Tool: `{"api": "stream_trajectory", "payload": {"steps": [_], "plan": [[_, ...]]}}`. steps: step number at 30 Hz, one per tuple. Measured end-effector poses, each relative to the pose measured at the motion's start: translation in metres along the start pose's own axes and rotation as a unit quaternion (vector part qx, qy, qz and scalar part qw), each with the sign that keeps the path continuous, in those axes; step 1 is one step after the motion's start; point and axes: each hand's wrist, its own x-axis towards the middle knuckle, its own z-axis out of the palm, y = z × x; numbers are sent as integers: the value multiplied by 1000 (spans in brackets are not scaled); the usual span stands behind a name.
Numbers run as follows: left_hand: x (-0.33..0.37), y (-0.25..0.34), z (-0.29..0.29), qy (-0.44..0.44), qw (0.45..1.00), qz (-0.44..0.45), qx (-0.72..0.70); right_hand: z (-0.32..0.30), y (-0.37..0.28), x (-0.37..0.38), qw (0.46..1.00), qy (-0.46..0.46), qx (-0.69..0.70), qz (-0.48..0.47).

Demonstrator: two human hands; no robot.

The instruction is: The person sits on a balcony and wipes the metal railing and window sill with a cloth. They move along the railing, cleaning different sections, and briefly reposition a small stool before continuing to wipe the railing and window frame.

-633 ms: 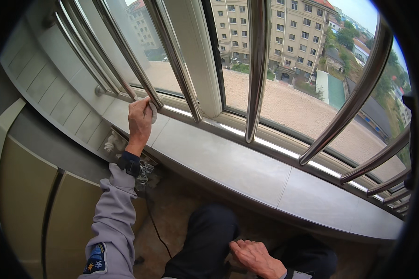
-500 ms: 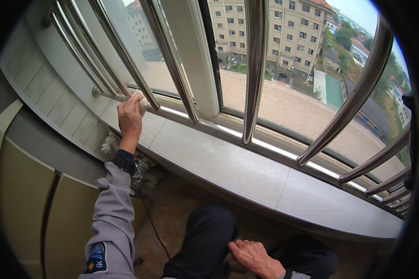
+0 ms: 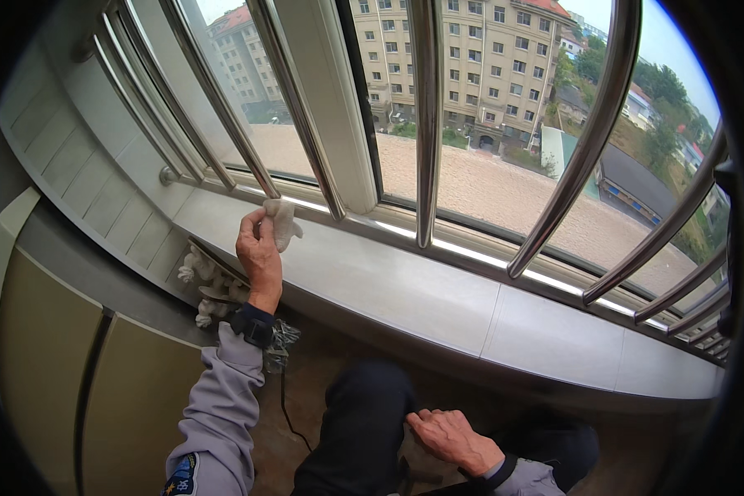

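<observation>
My left hand [image 3: 259, 258] is closed on a small pale cloth [image 3: 283, 226], pinched between thumb and fingers. The cloth touches the foot of a shiny metal bar [image 3: 226, 112], just above the inner window sill [image 3: 388, 285]. Part of the cloth hangs loose on the right of my fingers. Lower down, my right hand [image 3: 457, 438] rests beside my dark-trousered knee [image 3: 368, 401], its fingers curled and nothing seen in them. The fingertips are partly hidden.
More upright bars [image 3: 429, 124] stand along the window [image 3: 488, 157], joined to a low rail. Cabinet doors [image 3: 41, 331] are on the left. Under the sill are a white branching fitting [image 3: 211, 289], crumpled clear plastic [image 3: 281, 343] and a black cord [image 3: 285, 413] on the floor.
My left hand and the cloth have moved right and a little toward me, with more of the cloth now showing. The whole view has shifted slightly. My right hand stays by the knee.
</observation>
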Motion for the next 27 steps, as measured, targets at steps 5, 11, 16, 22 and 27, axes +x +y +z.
{"api": "stream_trajectory", "payload": {"steps": [5, 11, 16, 22, 27], "plan": [[-51, 16, 54, -22, 995, 101, 10, -1, 2, -7, 999, -20, 18, 18], [-153, 56, 102, -116, 987, 13, -107, -7, 8, -20, 1000, 20, 14, 4], [-201, 84, 131, -211, 972, 10, -105, -16, 12, -28, 996, 81, 4, 46], [-240, 132, 151, -464, 834, -160, -251, -53, 37, -36, 890, 298, 230, 255], [-234, 147, 99, -529, 746, -268, -303, -92, 47, -61, 544, 393, 730, 131]]}}
